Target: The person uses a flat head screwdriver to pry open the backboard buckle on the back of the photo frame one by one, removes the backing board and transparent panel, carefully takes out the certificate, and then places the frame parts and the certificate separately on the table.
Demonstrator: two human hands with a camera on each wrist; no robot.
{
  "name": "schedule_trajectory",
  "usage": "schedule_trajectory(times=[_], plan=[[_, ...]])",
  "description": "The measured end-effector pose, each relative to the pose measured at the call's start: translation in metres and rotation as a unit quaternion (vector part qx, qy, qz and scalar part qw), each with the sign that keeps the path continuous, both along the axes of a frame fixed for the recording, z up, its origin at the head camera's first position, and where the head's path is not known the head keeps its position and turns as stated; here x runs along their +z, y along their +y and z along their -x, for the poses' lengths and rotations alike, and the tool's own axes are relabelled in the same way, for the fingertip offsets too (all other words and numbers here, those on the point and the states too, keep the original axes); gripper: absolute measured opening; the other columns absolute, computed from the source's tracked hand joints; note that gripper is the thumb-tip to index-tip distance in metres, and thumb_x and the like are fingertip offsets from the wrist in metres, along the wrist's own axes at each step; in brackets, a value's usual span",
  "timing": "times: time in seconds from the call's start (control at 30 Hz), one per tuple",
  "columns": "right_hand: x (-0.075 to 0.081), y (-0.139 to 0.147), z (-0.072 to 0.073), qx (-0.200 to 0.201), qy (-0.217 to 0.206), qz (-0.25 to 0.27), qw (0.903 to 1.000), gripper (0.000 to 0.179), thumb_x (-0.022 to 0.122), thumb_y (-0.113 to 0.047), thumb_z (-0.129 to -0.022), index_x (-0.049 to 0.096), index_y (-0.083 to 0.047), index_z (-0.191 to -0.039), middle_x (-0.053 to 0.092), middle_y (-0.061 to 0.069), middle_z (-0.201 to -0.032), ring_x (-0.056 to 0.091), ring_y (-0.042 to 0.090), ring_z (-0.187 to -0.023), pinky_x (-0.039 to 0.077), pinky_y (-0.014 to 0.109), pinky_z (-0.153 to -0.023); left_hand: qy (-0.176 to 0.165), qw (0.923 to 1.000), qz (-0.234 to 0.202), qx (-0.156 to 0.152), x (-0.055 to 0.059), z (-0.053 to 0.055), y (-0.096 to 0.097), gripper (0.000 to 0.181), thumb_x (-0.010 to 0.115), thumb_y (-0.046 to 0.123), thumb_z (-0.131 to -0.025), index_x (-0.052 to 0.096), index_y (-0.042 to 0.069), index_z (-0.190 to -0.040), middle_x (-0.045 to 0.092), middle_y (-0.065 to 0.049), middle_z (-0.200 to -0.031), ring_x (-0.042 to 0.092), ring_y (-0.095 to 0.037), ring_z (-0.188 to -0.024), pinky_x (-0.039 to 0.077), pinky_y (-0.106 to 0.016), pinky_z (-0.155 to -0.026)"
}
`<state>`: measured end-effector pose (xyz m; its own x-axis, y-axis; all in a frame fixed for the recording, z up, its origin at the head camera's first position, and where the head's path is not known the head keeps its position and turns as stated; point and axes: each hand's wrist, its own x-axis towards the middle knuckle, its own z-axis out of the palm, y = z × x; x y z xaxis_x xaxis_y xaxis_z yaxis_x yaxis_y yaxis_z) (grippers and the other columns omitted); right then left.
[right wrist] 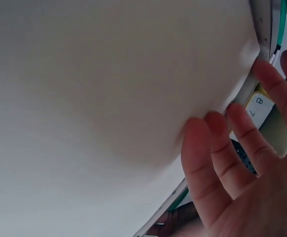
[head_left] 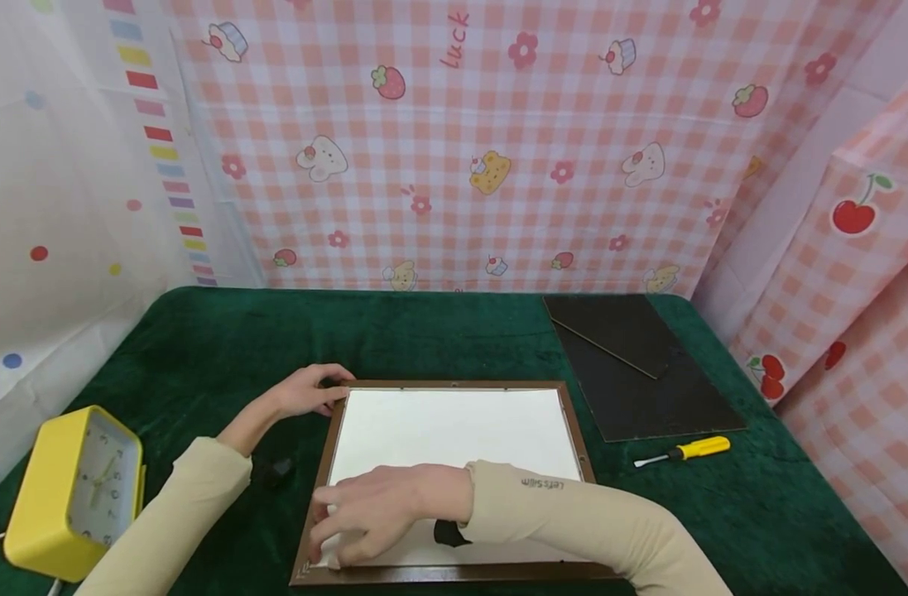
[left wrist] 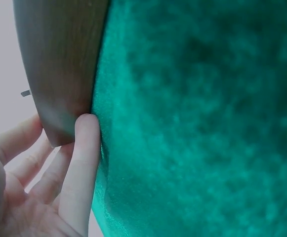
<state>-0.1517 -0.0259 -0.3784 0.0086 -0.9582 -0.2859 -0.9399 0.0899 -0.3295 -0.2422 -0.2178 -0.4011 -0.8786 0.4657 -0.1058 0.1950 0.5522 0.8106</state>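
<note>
A brown picture frame [head_left: 577, 430] lies back side up, with a white sheet [head_left: 454, 430] inside its rim. At its far left corner is my left hand [head_left: 305, 392]. The left wrist view has fingers and thumb on opposite sides of the frame's brown corner [left wrist: 64, 59], pinching it. My right hand [head_left: 386, 505] reaches across the sheet to the near left side. In the right wrist view its spread, slightly bent fingertips touch the edge of the white sheet [right wrist: 94, 98] beside the frame's rail. Part of the near left sheet edge is hidden under this hand.
A black backing board [head_left: 647, 406] with a folded stand strip [head_left: 606, 348] lies at the far right. In front of it is a yellow-handled screwdriver [head_left: 703, 448]. A yellow alarm clock [head_left: 47, 497] stands at the left on the green cloth [head_left: 424, 331].
</note>
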Motion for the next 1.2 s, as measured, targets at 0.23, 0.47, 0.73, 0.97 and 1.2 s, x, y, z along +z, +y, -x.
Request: schedule_trajectory(times=[0.23,0.47,0.73,0.97,1.2], plan=[[-0.001,-0.001,-0.001,-0.005,0.005,0.0,1.0,0.021,0.048,-0.03,-0.091,0.057,-0.026,-0.109,0.039,-0.011,-0.111,0.039,-0.005,-0.084,0.034,0.009,-0.066,-0.002,1.0,0.002,-0.001,-0.002,0.0,0.0,0.032,0.048,0.014,-0.092,0.047,-0.008,-0.115,0.046,-0.019,-0.106,0.055,-0.023,-0.078,0.049,-0.034,-0.066],[-0.003,0.004,0.005,0.006,-0.029,0.026,0.9992,0.028,0.05,-0.031,-0.09,0.056,-0.023,-0.116,0.04,-0.008,-0.112,0.038,-0.005,-0.09,0.033,0.008,-0.072,-0.003,1.0,0.001,0.001,-0.001,0.0,-0.001,0.032,0.049,0.015,-0.092,0.048,-0.007,-0.115,0.047,-0.019,-0.105,0.055,-0.023,-0.078,0.049,-0.035,-0.067],[-0.007,0.01,0.013,0.002,-0.032,0.043,0.9986,0.038,0.057,-0.037,-0.084,0.052,-0.025,-0.119,0.037,-0.008,-0.114,0.033,-0.003,-0.098,0.029,0.009,-0.078,0.001,1.0,0.005,0.002,0.0,0.001,-0.001,0.032,0.05,0.016,-0.091,0.048,-0.006,-0.114,0.046,-0.019,-0.106,0.054,-0.023,-0.078,0.049,-0.034,-0.067],[-0.008,0.011,0.016,0.002,-0.013,0.034,0.9993,0.045,0.059,-0.04,-0.081,0.049,-0.026,-0.122,0.035,-0.007,-0.118,0.032,-0.001,-0.1,0.029,0.009,-0.079,-0.001,0.9999,0.012,0.007,0.003,-0.001,0.0,0.032,0.049,0.016,-0.092,0.048,-0.006,-0.115,0.046,-0.019,-0.107,0.053,-0.024,-0.079,0.049,-0.035,-0.067],[-0.007,0.01,0.017,0.004,-0.027,0.042,0.9988,0.042,0.062,-0.038,-0.079,0.051,-0.023,-0.117,0.036,-0.006,-0.112,0.034,-0.001,-0.096,0.029,0.008,-0.076,-0.003,0.9999,0.015,0.008,0.002,0.0,0.0,0.032,0.049,0.017,-0.092,0.049,-0.005,-0.115,0.046,-0.019,-0.107,0.053,-0.023,-0.079,0.049,-0.035,-0.067]])
